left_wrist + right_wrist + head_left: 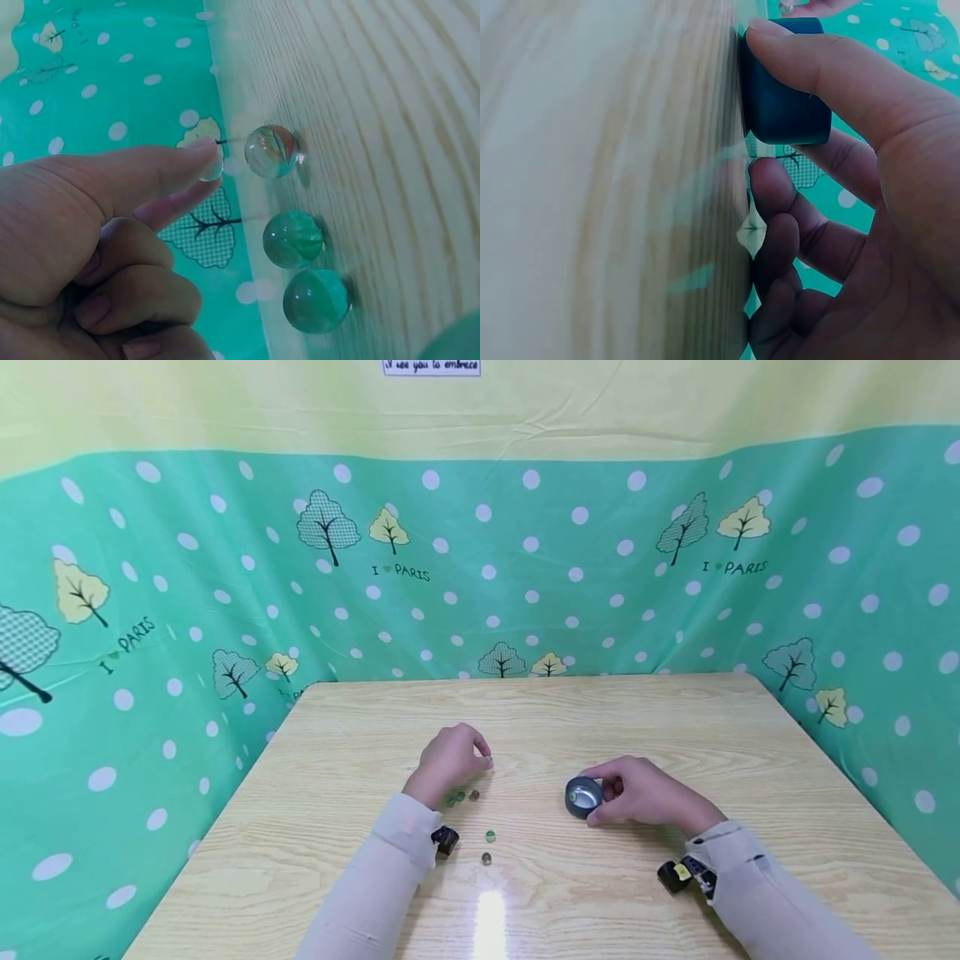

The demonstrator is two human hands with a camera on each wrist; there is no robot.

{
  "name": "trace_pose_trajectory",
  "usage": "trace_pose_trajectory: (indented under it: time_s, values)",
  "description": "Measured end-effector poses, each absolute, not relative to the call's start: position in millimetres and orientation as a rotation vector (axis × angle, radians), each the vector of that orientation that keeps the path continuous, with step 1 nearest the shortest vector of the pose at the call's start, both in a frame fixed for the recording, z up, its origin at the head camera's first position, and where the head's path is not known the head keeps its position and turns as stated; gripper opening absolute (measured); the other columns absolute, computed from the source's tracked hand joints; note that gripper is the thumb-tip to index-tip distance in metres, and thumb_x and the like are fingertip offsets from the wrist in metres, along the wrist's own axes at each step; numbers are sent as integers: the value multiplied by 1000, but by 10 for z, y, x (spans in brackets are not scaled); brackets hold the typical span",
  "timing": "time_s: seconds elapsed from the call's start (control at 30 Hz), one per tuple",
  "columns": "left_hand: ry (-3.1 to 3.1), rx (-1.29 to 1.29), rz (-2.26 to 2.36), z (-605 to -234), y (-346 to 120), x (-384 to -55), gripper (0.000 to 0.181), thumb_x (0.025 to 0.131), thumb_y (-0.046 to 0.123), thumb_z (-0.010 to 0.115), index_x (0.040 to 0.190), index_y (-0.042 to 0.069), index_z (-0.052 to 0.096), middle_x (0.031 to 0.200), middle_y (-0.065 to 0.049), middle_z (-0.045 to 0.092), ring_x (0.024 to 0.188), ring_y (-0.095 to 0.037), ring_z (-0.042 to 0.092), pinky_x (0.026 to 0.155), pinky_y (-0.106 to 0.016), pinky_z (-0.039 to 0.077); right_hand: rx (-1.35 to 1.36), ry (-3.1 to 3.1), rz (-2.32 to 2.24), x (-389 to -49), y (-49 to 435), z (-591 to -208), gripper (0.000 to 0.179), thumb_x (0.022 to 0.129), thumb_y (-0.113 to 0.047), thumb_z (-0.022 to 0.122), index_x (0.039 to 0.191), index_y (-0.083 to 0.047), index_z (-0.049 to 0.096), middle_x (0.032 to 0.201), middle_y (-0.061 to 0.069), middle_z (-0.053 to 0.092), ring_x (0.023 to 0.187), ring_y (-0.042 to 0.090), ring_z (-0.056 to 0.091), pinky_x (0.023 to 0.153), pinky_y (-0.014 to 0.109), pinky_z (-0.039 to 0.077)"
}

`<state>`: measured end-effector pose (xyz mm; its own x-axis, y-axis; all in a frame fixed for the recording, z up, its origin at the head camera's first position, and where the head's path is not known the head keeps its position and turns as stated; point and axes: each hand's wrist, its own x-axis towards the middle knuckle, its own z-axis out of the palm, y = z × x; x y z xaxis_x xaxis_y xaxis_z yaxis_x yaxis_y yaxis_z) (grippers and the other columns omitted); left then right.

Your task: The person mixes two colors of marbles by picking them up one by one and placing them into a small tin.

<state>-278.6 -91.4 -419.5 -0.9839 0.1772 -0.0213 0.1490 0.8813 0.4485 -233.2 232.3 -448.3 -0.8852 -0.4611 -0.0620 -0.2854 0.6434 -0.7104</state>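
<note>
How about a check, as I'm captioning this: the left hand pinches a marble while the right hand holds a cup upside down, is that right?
Not upside down: the head view shows the cup with its opening up. The left hand pinches a marble while the right hand holds it.

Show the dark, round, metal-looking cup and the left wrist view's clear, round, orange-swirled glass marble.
Dark, round, metal-looking cup (789, 112): right wrist view, on its outer wall.
Clear, round, orange-swirled glass marble (271, 151): left wrist view, on its middle.

Smooth glassy marbles (316, 301); cup (787, 112) with shiny metallic inside; glossy wood-grained table (600, 893); creased cloth backdrop (510, 560)
</note>
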Motion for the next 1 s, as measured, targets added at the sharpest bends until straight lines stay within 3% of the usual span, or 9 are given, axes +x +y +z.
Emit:
trace_pose_trajectory:
  time_s: [0.47, 1.0]
  values:
    - [2978, 307, 696, -4177, -847, -2762, 11, 87, 30, 84, 82, 26, 74, 106, 0, 76, 81, -16, 63, 69, -36, 50, -599, 2624, -1047, -2323, 2300, -4470, 62, 75, -34, 94, 131, -20, 72, 82, -1, 65, 71, 16, 56, 59, 26, 46]
    - [2940, 419, 694, -4151, -722, -2706, 10, 88, 31, 83, 89, 23, 78, 108, -2, 76, 68, -14, 59, 60, -32, 47, -567, 2629, -1019, -2297, 2292, -4429, 65, 77, -34, 92, 135, -17, 69, 76, -1, 63, 65, 14, 54, 54, 26, 43]
